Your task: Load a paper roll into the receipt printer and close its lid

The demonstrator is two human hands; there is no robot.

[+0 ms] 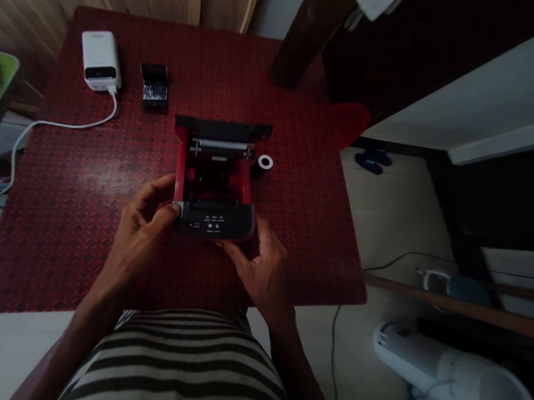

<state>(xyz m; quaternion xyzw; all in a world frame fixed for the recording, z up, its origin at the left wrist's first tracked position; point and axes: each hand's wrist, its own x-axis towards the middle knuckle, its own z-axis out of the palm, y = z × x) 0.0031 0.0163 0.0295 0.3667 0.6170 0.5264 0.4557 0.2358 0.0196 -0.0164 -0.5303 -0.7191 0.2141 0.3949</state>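
got a red-and-black printer [214, 222] mid-desk [311, 228], hinged lid [226, 128] flipped up. gripping it with 2 hands: left hand [143, 218] clasped round the left front corner, right hand [266, 261] on the right front one. seeing a small roll [265, 162] with a white ring-shaped end just beside it, plus a chunky dark post [302, 42] blocking some of the back edge. also a rounded white power bank [100, 57] with a thin white cable [69, 125], a little black case [154, 86] nearby, and kinda shiny diamond patterning all over the red desktop.

A top [180, 366] with alternating dark and pale crosswise stripes, worn with both forearms [76, 333] bare
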